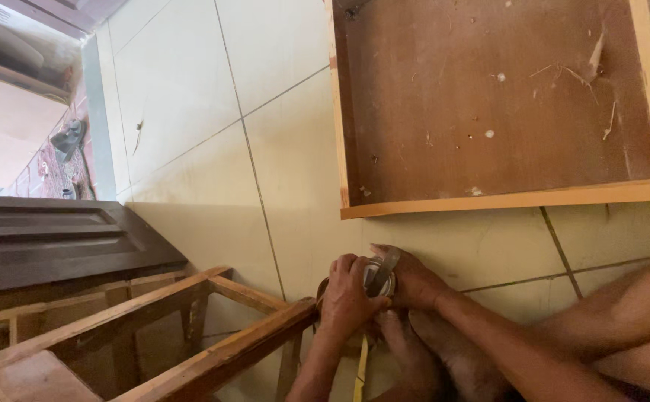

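Both my hands meet low in the head view over a small round tape measure [379, 277] with a metal face. My left hand [347, 298] wraps its fingers around the near side of it. My right hand [412, 280] grips the far side, thumb over the rim. A yellow tape blade [360, 368] runs down from it toward the bottom edge. My bare foot [414, 353] lies just below the hands on the tiled floor [191, 112].
A shallow wooden drawer [488, 201] with a brown board bottom lies on the tiles at upper right. A bare wooden frame [191, 327] stands at lower left, touching my left hand. A dark panelled door [49, 238] is at left, a doorway beyond.
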